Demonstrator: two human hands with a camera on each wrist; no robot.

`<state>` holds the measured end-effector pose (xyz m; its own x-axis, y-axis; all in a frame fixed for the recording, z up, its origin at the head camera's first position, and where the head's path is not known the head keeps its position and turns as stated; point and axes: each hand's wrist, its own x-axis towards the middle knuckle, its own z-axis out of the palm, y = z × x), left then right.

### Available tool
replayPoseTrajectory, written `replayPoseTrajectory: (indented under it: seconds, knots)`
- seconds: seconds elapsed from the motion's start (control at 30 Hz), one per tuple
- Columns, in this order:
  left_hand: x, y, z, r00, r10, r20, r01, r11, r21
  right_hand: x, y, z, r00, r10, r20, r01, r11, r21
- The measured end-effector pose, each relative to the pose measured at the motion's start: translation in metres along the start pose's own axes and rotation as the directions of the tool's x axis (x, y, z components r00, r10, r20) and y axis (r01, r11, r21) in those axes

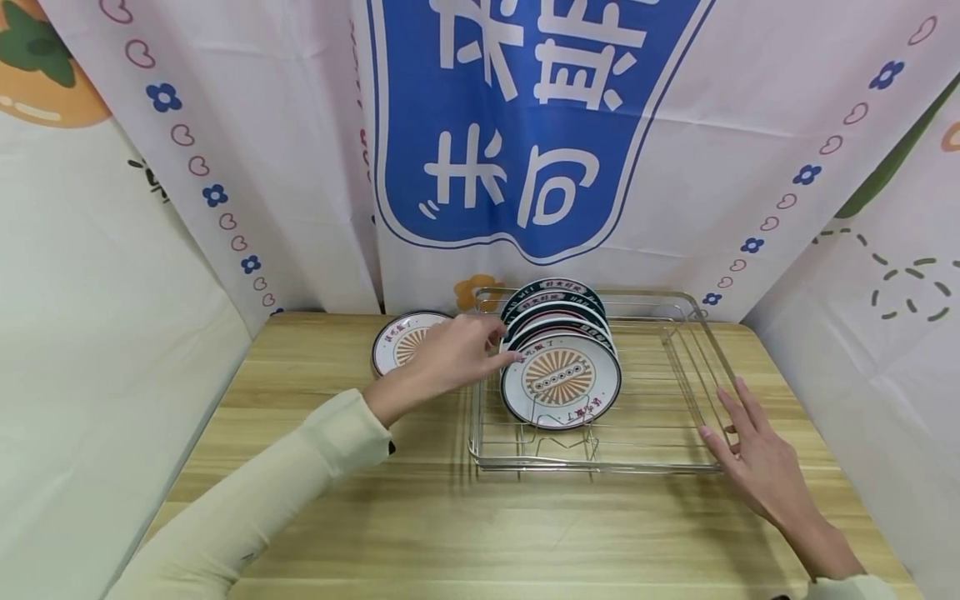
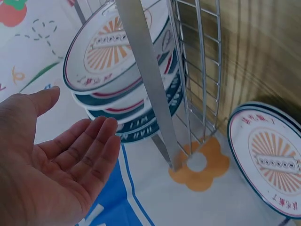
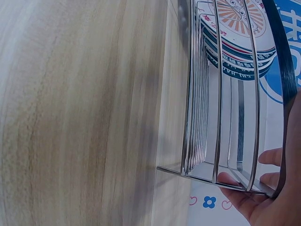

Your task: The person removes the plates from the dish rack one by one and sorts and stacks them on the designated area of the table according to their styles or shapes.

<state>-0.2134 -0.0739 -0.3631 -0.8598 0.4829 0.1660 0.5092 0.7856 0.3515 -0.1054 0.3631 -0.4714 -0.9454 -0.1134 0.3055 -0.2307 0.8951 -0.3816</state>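
Observation:
Several round plates [image 1: 561, 383] stand on edge in the left part of a metal wire dish rack [image 1: 637, 468]. The front one is white with an orange sunburst; dark green patterned rims show behind it. My left hand [image 1: 457, 350] is beside the plates' left edges, palm and spread fingers visible in the left wrist view, holding nothing. Whether a fingertip touches a plate, I cannot tell. At the rack's right end, my right hand [image 1: 765, 467] holds the rim near the front corner, thumb and fingers on either side of the metal.
More sunburst plates [image 2: 277, 160] lie flat on the wooden table [image 1: 315, 467], left of the rack; at least two rims show. A printed cloth [image 1: 300, 167] hangs behind the table, and light sheets cover both sides.

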Motion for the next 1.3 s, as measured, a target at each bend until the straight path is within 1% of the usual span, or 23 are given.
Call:
replayPoseTrajectory:
  seconds: [0.23, 0.43, 0.53, 0.67, 0.83, 1.07, 1.17, 1.3]
  knots:
    - [0.010, 0.010, 0.015, 0.999, 0.018, 0.037, -0.018, 1.000, -0.011, 0.000, 0.001, 0.001, 1.000, 0.003, -0.001, -0.003, 1.000, 0.001]
    - [0.018, 0.014, 0.027, 0.998, 0.037, 0.055, -0.034, 0.998, -0.047, 0.001, 0.001, 0.000, 1.000, 0.002, 0.002, -0.002, 1.000, -0.002]
    - [0.023, 0.015, 0.031, 0.997, 0.046, 0.067, -0.040, 0.996, -0.081, 0.000, 0.001, 0.000, 1.000, 0.003, 0.005, -0.003, 1.000, 0.000]
    - [0.027, 0.015, 0.034, 0.994, 0.047, 0.095, -0.033, 0.990, -0.140, -0.002, 0.001, 0.001, 1.000, 0.007, 0.005, -0.007, 1.000, 0.004]
    - [0.030, 0.014, 0.035, 0.989, 0.041, 0.140, -0.018, 0.986, -0.164, -0.001, 0.000, 0.001, 1.000, 0.010, 0.010, -0.010, 1.000, 0.005]
    - [0.032, 0.011, 0.036, 0.970, 0.001, 0.242, 0.050, 0.978, -0.203, -0.001, 0.001, 0.001, 1.000, 0.000, 0.005, 0.000, 1.000, -0.003]
    - [0.033, 0.010, 0.036, 0.965, 0.014, 0.263, 0.034, 0.984, -0.177, -0.001, 0.000, 0.001, 1.000, 0.000, 0.004, 0.000, 1.000, -0.004]
    - [0.031, 0.009, 0.037, 0.959, 0.062, 0.275, -0.025, 0.990, -0.135, -0.001, 0.000, 0.000, 1.000, 0.000, 0.000, 0.000, 1.000, -0.006]
